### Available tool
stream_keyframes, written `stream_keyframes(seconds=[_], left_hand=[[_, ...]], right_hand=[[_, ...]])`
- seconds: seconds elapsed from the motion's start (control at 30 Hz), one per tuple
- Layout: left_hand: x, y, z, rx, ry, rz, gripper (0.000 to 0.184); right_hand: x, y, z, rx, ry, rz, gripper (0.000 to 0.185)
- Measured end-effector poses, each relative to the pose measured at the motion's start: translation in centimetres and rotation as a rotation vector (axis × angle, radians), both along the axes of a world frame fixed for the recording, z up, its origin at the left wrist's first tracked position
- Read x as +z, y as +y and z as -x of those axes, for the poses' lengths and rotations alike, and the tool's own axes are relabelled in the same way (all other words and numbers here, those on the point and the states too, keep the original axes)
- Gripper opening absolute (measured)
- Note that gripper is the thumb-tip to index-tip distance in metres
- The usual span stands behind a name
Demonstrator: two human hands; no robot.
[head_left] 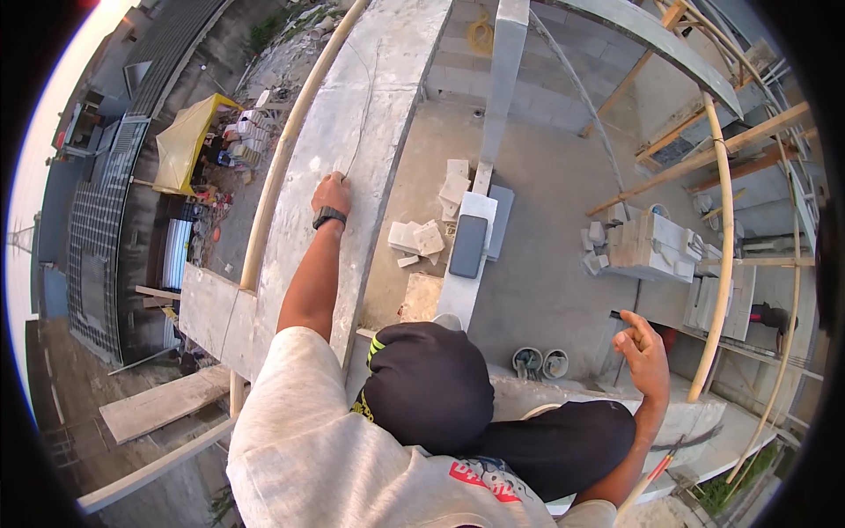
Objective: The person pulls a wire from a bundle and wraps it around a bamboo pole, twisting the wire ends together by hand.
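Observation:
My left hand [332, 195], with a dark watch at the wrist, rests on the flat top of a grey concrete ledge [321, 132]. Its fingers are closed on the near end of a thin wire [363, 123] that runs away along the ledge. My right hand [645, 354] is held out to the right, index finger stretched and thumb apart from it. A small dark piece [615, 314] shows at that fingertip; whether it is touched cannot be made out. Between my hands, a dark phone [468, 246] lies on a narrow pale beam [461, 299].
Far below is a concrete floor [546, 255] with broken blocks [418, 238], stacked blocks [656, 246] and two buckets [554, 363]. Wooden poles [723, 238] stand at the right; another pole [286, 150] runs along the ledge's outer side. A yellow canopy [189, 145] is down at the left.

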State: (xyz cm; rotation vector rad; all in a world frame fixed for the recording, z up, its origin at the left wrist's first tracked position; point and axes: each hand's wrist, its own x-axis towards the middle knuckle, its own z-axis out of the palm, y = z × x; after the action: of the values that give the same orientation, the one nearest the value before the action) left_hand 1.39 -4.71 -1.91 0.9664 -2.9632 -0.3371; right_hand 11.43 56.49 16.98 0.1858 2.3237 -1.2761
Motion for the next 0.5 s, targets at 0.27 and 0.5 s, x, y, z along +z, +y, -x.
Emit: stream_keyframes(seconds=[0.27,0.5], left_hand=[[0.2,4.9,2.4,-0.305,0.339,0.171,0.054],[2.7,16.5,9.1,-0.888,0.214,-0.497,0.054]], right_hand=[[-0.9,1.2,-0.9,-0.045,0.025,-0.005,0.049],[-9.9,7.1,-7.6,-0.663,0.211,-0.42,0.045]])
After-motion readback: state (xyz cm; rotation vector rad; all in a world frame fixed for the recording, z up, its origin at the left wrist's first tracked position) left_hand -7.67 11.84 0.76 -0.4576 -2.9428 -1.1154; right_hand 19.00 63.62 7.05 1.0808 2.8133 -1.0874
